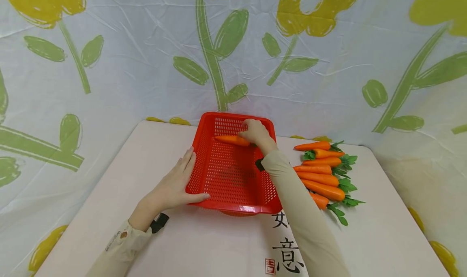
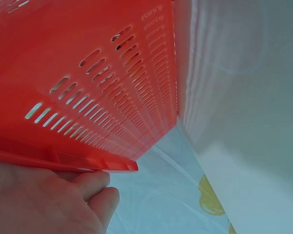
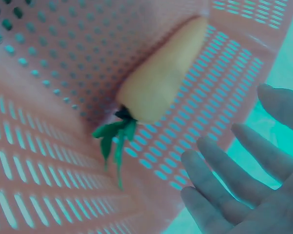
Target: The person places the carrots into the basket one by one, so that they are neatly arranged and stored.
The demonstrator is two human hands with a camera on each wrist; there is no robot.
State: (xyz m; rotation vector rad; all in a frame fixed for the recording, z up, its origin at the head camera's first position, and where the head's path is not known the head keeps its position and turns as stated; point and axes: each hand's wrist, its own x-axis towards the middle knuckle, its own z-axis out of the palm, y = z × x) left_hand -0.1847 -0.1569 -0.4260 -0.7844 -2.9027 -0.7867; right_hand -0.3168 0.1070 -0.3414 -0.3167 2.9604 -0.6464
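A red plastic basket (image 1: 233, 206) with slotted walls stands on the table. My left hand (image 1: 177, 184) holds its near left corner, thumb over the front rim and fingers along the left side. In the left wrist view those fingers (image 2: 95, 187) lie against the rim. One orange carrot (image 1: 231, 139) with green leaves (image 3: 118, 134) lies at the far end inside the basket. Over the basket's far right part, my right hand (image 1: 256, 133) is close by the carrot. The right wrist view shows that hand's fingers (image 3: 234, 187) spread, apart from the carrot.
Several more carrots (image 1: 322, 190) with green leaves lie in a loose row to the right of the basket. The table (image 1: 204, 244) bears black characters (image 1: 286, 256) near its front. A white cloth with printed flowers (image 1: 142, 66) hangs behind.
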